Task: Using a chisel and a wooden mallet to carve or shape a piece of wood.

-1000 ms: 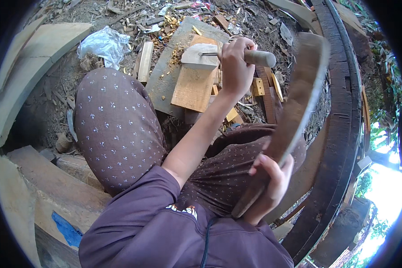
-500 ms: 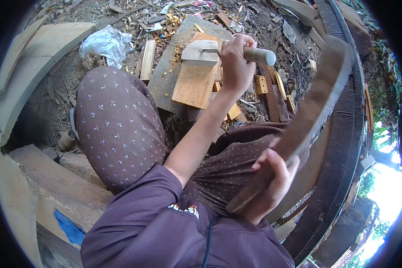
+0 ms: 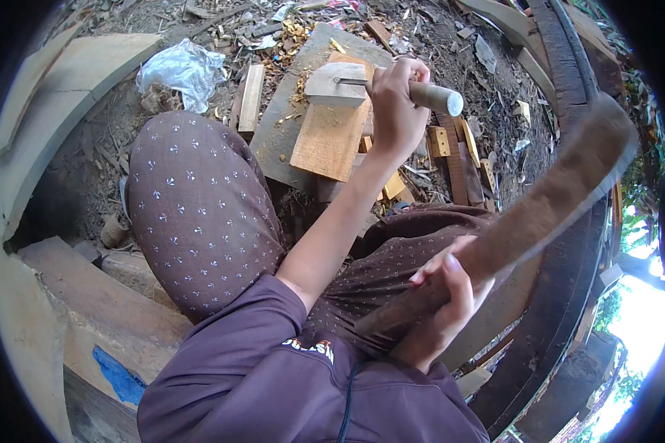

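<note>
My left hand (image 3: 399,107) is wrapped round the round wooden handle of a chisel (image 3: 437,98). The chisel's metal blade reaches left onto a pale wood block (image 3: 335,85), where its tip meets the top. That block rests on a wider orange-brown board (image 3: 326,140). Lower right, my right hand (image 3: 454,299) grips a long wooden club-like mallet (image 3: 547,199), raised at a slant with its thick end up and to the right, apart from the chisel. Motion slightly blurs the mallet's far end.
A grey plank (image 3: 273,151) with wood chips lies under the boards. A crumpled clear plastic bag (image 3: 183,72) and a wood strip (image 3: 251,97) sit to the left. Curved timber (image 3: 74,81) stands at far left; a dark beam (image 3: 547,325) runs along the right. Scraps litter the soil.
The mallet has swung outward to the right, its thick end now lower and farther from the chisel. My left hand keeps the chisel on the block.
</note>
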### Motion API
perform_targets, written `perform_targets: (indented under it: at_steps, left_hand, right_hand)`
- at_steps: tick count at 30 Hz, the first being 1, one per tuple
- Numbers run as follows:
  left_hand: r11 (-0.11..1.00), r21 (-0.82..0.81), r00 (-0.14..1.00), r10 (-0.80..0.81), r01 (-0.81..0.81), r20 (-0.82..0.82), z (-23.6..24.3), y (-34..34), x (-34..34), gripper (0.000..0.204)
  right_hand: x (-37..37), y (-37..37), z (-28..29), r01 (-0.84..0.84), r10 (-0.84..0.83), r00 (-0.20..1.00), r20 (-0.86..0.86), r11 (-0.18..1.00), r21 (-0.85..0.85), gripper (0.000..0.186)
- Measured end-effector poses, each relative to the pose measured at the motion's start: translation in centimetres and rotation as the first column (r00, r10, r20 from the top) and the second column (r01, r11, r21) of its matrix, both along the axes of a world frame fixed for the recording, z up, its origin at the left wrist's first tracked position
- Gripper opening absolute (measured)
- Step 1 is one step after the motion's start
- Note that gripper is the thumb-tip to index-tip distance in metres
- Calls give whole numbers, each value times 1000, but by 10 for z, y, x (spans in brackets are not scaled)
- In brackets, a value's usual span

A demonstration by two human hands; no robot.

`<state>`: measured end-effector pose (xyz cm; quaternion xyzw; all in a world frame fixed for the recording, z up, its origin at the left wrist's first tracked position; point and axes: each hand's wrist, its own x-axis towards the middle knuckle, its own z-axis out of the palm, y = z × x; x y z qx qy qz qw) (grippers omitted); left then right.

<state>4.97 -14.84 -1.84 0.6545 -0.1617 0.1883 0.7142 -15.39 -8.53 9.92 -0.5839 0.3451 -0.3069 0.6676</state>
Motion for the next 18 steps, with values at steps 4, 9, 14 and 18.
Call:
perform_targets:
  at_steps: [4, 9, 14, 18]
  left_hand:
    - [998, -14, 994, -63, 62, -85, 3, -3, -3, 21]
    - [999, 44, 999, 33, -32, -20, -5, 9, 3, 19]
    - [1000, 2, 999, -11, 11, -53, 3, 1, -2, 17]
    - [999, 34, 1000, 7, -6, -24, -3, -4, -2, 14]
  right_hand:
    - [5, -4, -20, -115, 112, 977, -180, 993, -8, 23]
    - [4, -9, -5, -101, 168, 918, -359, 975, 199, 24]
    - [2, 1, -7, 31, -32, 999, -38, 998, -47, 23]
    - [11, -8, -30, -189, 219, 907, -359, 975, 117, 18]
